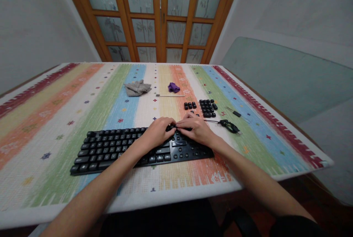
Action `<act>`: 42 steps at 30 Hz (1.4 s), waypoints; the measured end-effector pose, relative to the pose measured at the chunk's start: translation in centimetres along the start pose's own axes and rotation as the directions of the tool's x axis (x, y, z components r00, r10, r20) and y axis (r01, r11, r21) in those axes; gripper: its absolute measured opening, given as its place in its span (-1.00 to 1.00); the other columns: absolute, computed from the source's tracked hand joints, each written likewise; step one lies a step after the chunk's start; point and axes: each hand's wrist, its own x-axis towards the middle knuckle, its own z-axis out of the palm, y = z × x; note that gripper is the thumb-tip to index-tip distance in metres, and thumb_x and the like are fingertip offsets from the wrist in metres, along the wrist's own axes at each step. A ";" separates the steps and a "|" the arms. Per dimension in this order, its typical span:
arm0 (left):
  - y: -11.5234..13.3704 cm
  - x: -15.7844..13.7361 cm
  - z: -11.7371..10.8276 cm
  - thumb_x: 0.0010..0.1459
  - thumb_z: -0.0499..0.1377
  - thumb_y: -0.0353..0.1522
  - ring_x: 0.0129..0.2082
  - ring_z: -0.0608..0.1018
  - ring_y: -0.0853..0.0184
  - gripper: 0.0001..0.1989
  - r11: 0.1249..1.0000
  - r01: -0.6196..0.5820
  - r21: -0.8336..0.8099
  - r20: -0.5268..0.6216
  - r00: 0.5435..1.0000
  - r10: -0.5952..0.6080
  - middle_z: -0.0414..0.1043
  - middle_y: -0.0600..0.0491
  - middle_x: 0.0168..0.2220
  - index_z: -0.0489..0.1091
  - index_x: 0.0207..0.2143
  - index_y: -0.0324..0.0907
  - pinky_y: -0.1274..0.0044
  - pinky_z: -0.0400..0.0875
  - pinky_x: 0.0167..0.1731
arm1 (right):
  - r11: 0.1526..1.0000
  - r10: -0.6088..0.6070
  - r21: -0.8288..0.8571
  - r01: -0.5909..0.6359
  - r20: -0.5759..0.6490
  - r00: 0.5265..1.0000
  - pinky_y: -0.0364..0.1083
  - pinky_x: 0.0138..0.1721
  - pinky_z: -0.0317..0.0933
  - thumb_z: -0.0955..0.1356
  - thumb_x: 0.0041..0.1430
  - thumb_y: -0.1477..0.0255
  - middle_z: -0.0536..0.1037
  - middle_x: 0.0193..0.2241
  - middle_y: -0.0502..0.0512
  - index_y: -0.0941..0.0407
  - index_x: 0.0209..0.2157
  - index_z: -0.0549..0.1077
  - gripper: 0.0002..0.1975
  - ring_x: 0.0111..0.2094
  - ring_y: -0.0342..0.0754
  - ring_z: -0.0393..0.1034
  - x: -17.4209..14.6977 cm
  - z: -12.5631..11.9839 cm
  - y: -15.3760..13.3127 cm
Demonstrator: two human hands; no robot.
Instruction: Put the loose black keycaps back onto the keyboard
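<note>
A black keyboard (110, 147) lies near the front edge of the table, its right part stripped of keycaps and showing bare switches. My left hand (158, 130) rests over its upper middle, fingers bent inward. Against it, my right hand (194, 128) has its fingers pressed together, the fingertips of both hands meeting at the keyboard's back row. Whatever is between the fingertips is hidden. Loose black keycaps (208, 109) sit in a block just beyond my right hand, with a smaller keycap group (190, 105) to its left.
A coiled black cable (229, 126) lies right of the keyboard. Behind it is a small black-handled wire tool (236, 113). Further back are a toothbrush (171, 95), a grey cloth (137, 88) and a crumpled purple cloth (174, 87). A striped cloth (91, 119) covers the table.
</note>
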 end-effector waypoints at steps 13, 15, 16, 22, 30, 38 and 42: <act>0.2 -0.2 -0.2 0.22 0.17 -0.38 -0.11 0.56 0.16 -0.81 0.999 0.023 0.033 0.033 0.999 -0.024 0.56 -0.07 -0.15 0.46 -0.13 -0.22 0.33 0.44 -0.04 | 0.999 0.005 -0.044 -0.004 0.028 1.000 0.11 -0.12 0.34 0.33 0.24 0.44 0.64 -0.22 0.15 0.10 -0.21 0.62 -0.80 -0.17 0.08 0.39 0.4 -0.7 -1.4; 0.3 -0.5 -0.5 0.22 0.18 -0.35 -0.06 0.55 0.14 -0.75 0.999 0.005 0.038 0.007 1.000 -0.005 0.54 -0.10 -0.09 0.44 -0.07 -0.23 0.32 0.43 -0.02 | 0.999 0.029 -0.028 -0.030 -0.052 0.998 0.12 -0.06 0.32 0.33 0.22 0.47 0.64 -0.21 0.13 0.09 -0.25 0.61 -0.82 -0.16 0.07 0.42 0.5 -1.3 -0.8; 0.3 -0.6 -0.7 0.23 0.17 -0.34 -0.03 0.54 0.15 -0.73 0.999 -0.013 0.039 -0.011 1.000 0.014 0.54 -0.11 -0.06 0.42 -0.03 -0.23 0.31 0.43 0.00 | 0.998 0.054 -0.023 -0.057 -0.115 0.992 0.12 -0.04 0.31 0.33 0.22 0.48 0.64 -0.21 0.12 0.08 -0.27 0.60 -0.82 -0.15 0.07 0.43 0.5 -1.8 -0.2; 0.7 -1.2 -0.7 0.30 0.07 -0.39 -0.04 0.54 0.22 -0.76 0.962 -0.272 0.033 -0.021 0.962 0.273 0.53 -0.06 -0.04 0.40 -0.01 -0.18 0.34 0.42 0.02 | 0.955 0.257 -0.051 -0.292 -0.350 0.901 0.03 -0.19 0.31 0.31 0.15 0.51 0.63 -0.32 0.10 0.09 -0.30 0.57 -0.82 -0.29 0.03 0.43 -0.1 -4.2 4.1; 1.5 -1.3 0.2 0.34 -0.03 -0.42 -0.27 0.55 0.23 -0.77 0.914 -0.317 0.254 0.057 0.948 0.313 0.53 -0.08 -0.25 0.36 -0.05 -0.26 0.39 0.44 -0.22 | 0.901 0.321 -0.245 -0.357 -0.177 0.931 0.04 -0.07 0.27 0.30 0.17 0.46 0.64 -0.22 0.15 0.14 -0.21 0.57 -0.78 -0.20 0.06 0.45 -0.2 -3.9 7.6; 1.0 -1.3 -0.7 0.34 -0.01 -0.44 -0.20 0.54 0.24 -0.76 0.912 -0.354 0.205 0.005 0.933 0.361 0.53 -0.07 -0.21 0.34 0.00 -0.25 0.40 0.43 -0.16 | 0.868 0.382 -0.313 -0.386 -0.075 0.921 0.03 -0.11 0.27 0.31 0.19 0.48 0.65 -0.24 0.18 0.16 -0.16 0.61 -0.74 -0.18 0.11 0.42 1.4 -4.5 10.4; 0.3 -1.3 -1.5 0.34 -0.01 -0.44 -0.17 0.52 0.22 -0.77 0.915 -0.346 0.210 -0.091 0.924 0.370 0.52 -0.09 -0.20 0.37 -0.04 -0.26 0.38 0.45 -0.15 | 0.869 0.394 -0.323 -0.375 -0.009 0.919 0.00 -0.10 0.26 0.30 0.17 0.50 0.65 -0.26 0.15 0.14 -0.18 0.62 -0.73 -0.20 0.08 0.40 1.8 -4.6 11.0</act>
